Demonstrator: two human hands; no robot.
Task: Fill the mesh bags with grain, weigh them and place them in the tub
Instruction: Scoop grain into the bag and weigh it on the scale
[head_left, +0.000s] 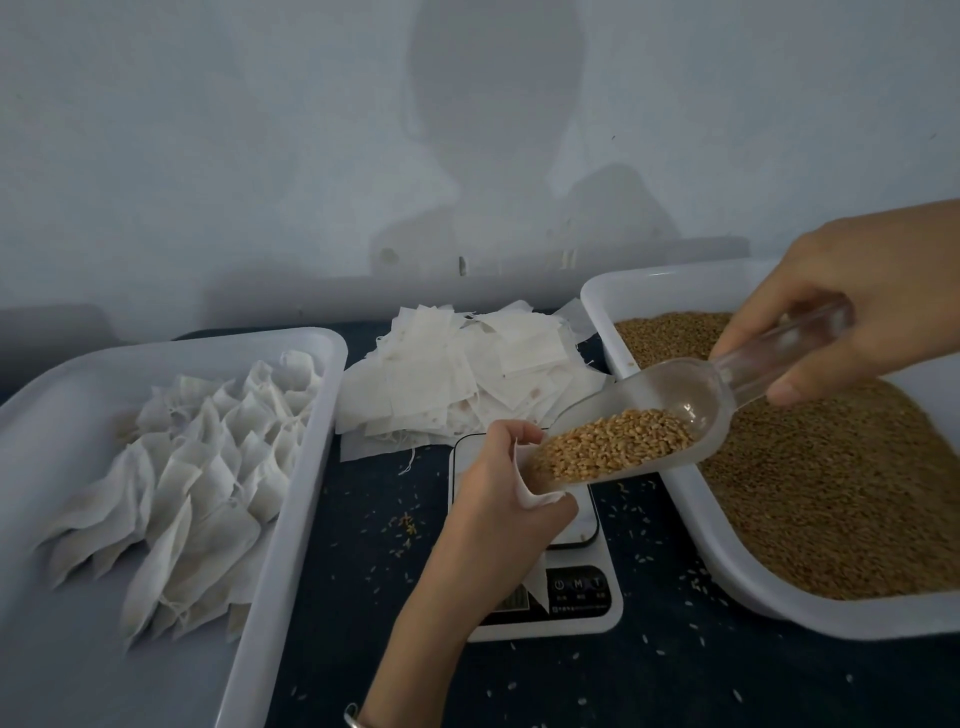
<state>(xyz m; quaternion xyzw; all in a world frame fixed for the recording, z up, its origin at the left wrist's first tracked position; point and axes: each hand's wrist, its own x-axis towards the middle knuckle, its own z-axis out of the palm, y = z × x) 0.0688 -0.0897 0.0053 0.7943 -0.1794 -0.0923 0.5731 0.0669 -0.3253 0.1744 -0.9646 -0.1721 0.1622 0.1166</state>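
Scoop (644, 415) lip touching mesh bag (535, 496) mouth, axis from 2 down to 8 o'clock. Right hand (852, 306) gripping handle, left hand (504, 493) pinching bag open.

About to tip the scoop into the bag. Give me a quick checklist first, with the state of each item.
1. Left hand holds the mesh bag open: ok.
2. Right hand grips the scoop by its handle: ok.
3. Scoop lip at the bag's mouth: ok.
4. Scoop loaded with grain: ok.
5. Scale under the bag, reading zero: cannot tell, display hidden.
6. Room in the tub of filled bags: ok.
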